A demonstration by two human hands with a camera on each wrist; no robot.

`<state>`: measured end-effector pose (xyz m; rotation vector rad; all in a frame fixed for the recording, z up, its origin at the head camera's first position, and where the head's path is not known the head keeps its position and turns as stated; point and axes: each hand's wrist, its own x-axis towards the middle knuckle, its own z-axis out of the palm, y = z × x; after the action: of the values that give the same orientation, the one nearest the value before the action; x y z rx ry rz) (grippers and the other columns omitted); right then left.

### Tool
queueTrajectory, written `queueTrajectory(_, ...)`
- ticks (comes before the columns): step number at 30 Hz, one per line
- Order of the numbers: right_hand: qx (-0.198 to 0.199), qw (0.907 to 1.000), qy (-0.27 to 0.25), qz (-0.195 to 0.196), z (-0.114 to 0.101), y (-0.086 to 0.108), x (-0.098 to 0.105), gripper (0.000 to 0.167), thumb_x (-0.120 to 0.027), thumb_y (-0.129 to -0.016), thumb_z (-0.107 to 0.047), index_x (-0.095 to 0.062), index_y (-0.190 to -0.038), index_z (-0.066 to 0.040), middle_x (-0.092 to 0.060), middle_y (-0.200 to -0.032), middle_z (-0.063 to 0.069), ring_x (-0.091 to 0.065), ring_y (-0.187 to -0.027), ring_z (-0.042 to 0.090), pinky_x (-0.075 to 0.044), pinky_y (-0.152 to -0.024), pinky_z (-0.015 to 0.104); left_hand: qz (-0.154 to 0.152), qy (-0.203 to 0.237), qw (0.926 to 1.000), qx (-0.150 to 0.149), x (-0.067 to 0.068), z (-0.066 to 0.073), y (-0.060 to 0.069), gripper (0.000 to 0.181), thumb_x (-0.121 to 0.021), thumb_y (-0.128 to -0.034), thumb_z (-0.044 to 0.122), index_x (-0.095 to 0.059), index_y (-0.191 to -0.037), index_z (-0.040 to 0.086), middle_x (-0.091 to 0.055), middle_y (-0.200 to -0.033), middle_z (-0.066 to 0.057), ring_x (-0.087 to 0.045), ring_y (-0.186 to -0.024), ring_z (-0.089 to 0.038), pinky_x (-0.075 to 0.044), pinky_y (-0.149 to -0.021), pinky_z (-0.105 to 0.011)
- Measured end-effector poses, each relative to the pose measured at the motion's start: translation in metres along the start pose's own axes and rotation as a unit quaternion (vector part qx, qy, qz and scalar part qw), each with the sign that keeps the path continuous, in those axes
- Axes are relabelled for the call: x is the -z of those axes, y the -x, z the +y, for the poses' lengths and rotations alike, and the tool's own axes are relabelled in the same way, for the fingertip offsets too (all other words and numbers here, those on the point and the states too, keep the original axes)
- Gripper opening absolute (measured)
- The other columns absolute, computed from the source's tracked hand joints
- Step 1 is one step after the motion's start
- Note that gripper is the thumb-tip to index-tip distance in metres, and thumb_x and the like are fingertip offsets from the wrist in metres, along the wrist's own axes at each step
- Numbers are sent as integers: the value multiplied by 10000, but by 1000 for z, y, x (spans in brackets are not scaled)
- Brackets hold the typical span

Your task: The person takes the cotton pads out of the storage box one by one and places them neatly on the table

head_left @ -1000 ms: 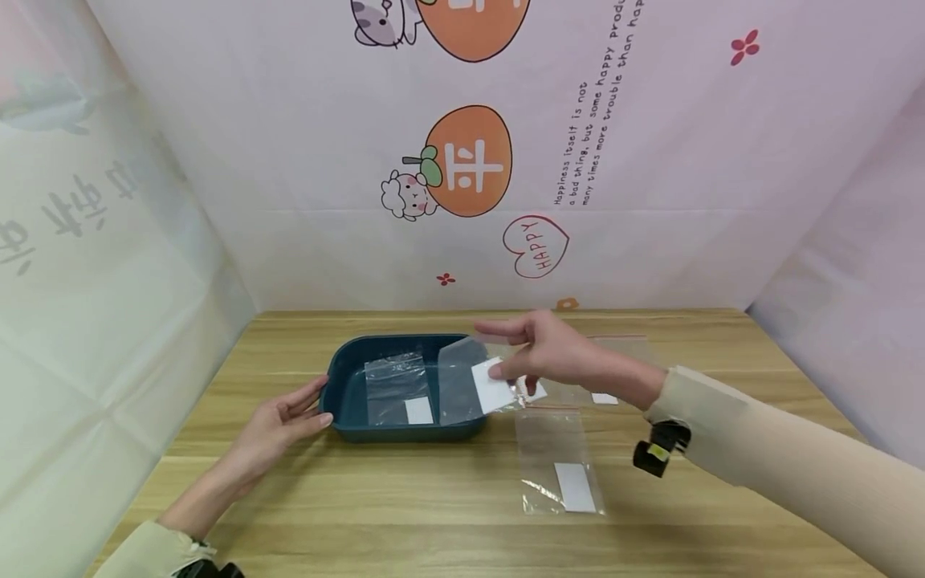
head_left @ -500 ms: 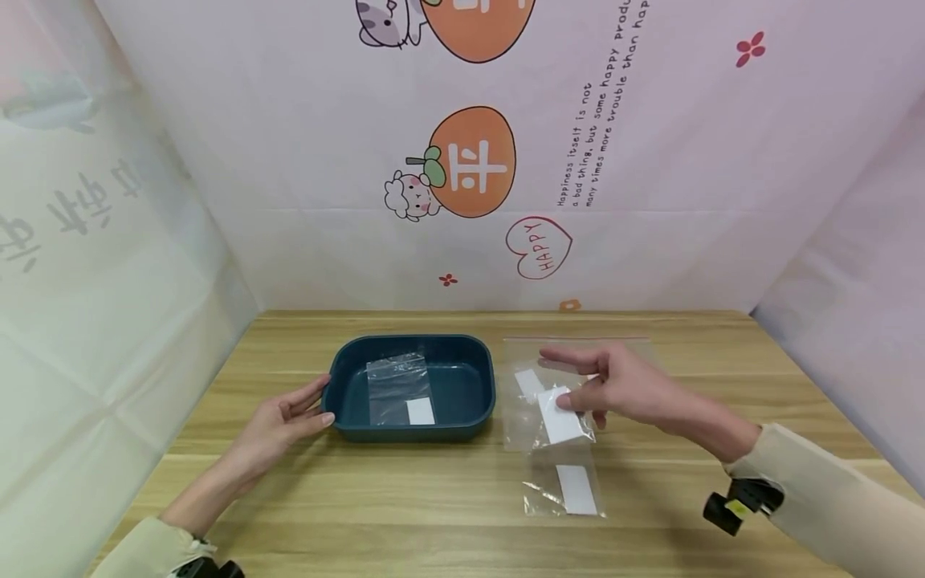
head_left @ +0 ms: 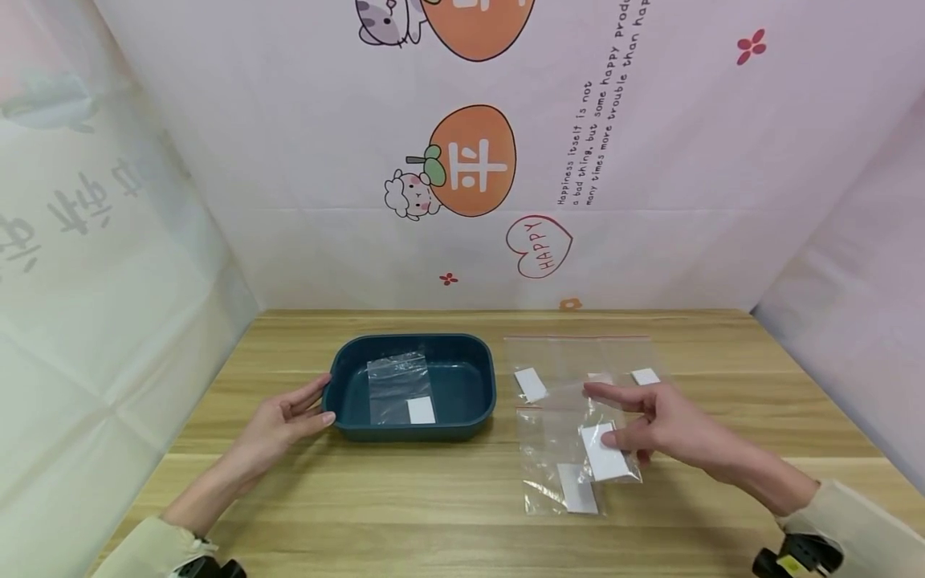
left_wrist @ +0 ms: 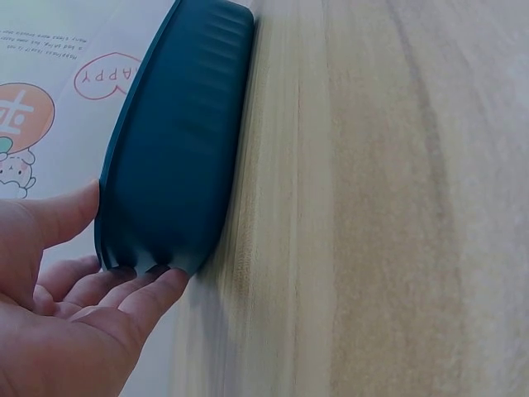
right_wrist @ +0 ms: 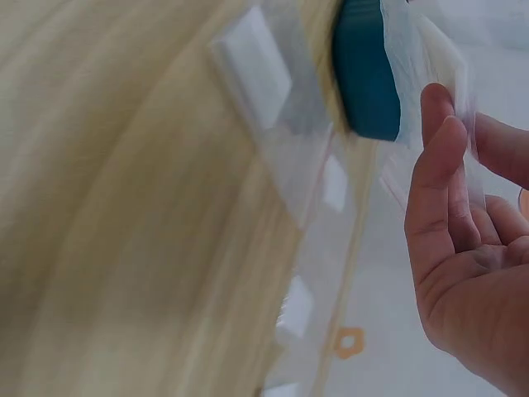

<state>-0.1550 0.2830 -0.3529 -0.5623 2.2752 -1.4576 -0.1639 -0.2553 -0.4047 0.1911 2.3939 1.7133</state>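
A dark teal plastic bin [head_left: 408, 433] stands on the wooden table, with a clear zip bag [head_left: 390, 385] holding a white card lying inside it. My left hand [head_left: 278, 429] rests against the bin's left end, thumb and fairly straight fingers touching its wall, as the left wrist view [left_wrist: 91, 306] shows. My right hand [head_left: 672, 429] pinches another clear zip bag [head_left: 607, 453] with a white card in it, between thumb and fingers. That bag hangs over a flat zip bag [head_left: 538, 449] and partly covers it. Whether it touches the bag below cannot be told.
Farther back, right of the bin, more clear zip bags [head_left: 567, 353] with white cards lie side by side, partly hidden by my right hand. Wood-grain table [head_left: 405, 506] extends in front. A printed white cloth [head_left: 325, 160] rises behind the table's far edge.
My right hand has moved right and toward me, carrying the pinched zip bag from over the bin's right side to above the bags on the table. The left hand and bin stay put.
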Motion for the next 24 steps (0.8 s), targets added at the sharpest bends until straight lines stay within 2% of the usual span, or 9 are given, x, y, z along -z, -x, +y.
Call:
queueTrajectory(3, -54, 10000, -3, 78, 9, 8, 1, 729, -800, -946, -130, -463, -1578, 2, -364, -1617, 300, -572, -522, 189, -573, -523, 362, 15, 22, 10000, -2, 0, 1, 0, 765, -728, -1025, 203, -317, -1649, 33, -239, -1690, -205, -320, -1502, -420, -452, -1094, -333)
queueTrajectory(11, 103, 9999, -102, 89, 32, 23, 2, 706, -774, -960, -89, -446, -1570, 46, -304, -1633, 327, -534, -492, 128, -550, -460, 353, 13, 86, 10000, -25, 1, 3, -2, 750, -720, -1030, 182, -319, -1646, 30, -228, -1693, -212, -292, -1518, -414, -456, -1092, -334)
queueTrajectory(16, 9, 9998, -90, 181, 45, 27, 2, 758, -784, -950, -99, -402, -1582, 70, -300, -1633, 329, -455, -459, 155, -499, -414, 335, 23, 103, 9999, -92, 1, 3, -2, 748, -723, -1025, 162, -322, -1640, 13, -239, -1685, -215, -310, -1506, -420, -459, -1082, -311)
queueTrajectory(24, -79, 9997, 139, 161, 63, 30, 6, 819, -794, -943, -117, -351, -1612, 45, -294, -1604, 368, -415, -456, 40, -437, -361, 301, 24, 337, 9994, 9, -1, 0, -2, 715, -695, -1034, 102, -324, -1637, 4, -233, -1694, -192, -239, -1542, -388, -490, -1039, -254)
